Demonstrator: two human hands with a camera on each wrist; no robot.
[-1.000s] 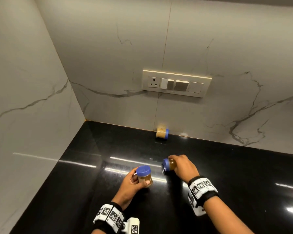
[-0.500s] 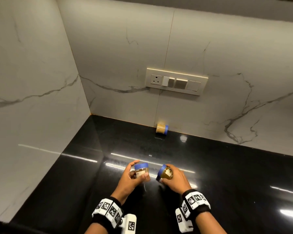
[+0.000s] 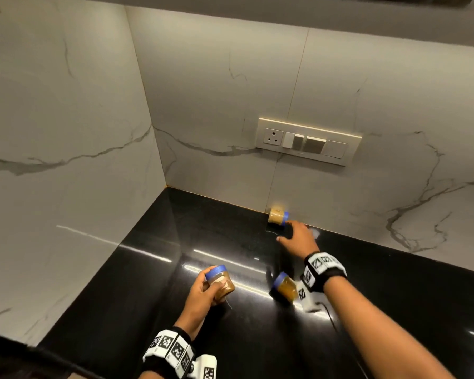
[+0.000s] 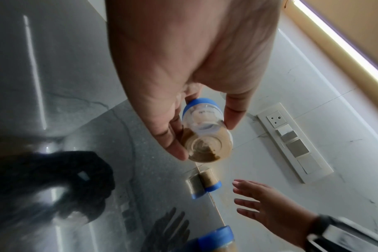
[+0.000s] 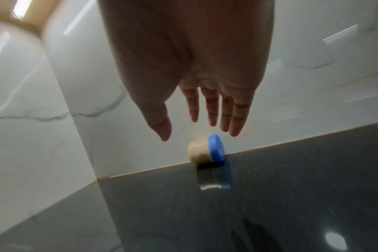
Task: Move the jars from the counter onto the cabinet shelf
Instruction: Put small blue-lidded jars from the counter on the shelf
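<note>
Three small clear jars with blue lids and tan contents are in view. My left hand [image 3: 208, 285] grips one jar [image 3: 220, 281], tilted, above the black counter [image 3: 148, 269]; the same jar [image 4: 205, 134] shows between thumb and fingers in the left wrist view. A second jar [image 3: 285, 287] stands tilted on the counter below my right wrist. The third jar [image 3: 277, 216] lies on its side against the back wall. My right hand [image 3: 290, 232] is stretched out, fingers [image 5: 214, 109] straight, just short of that lying jar [image 5: 206, 150] and holding nothing.
Marble walls close the counter at the left and back. A switch plate with a socket [image 3: 308, 140] sits on the back wall above the lying jar. The underside of a cabinet [image 3: 285, 12] runs along the top. Bare counter stretches to the right.
My right hand let go of its jar, left it on the counter, and reached forward to the jar by the wall. My left hand still holds its jar, now more tilted.
</note>
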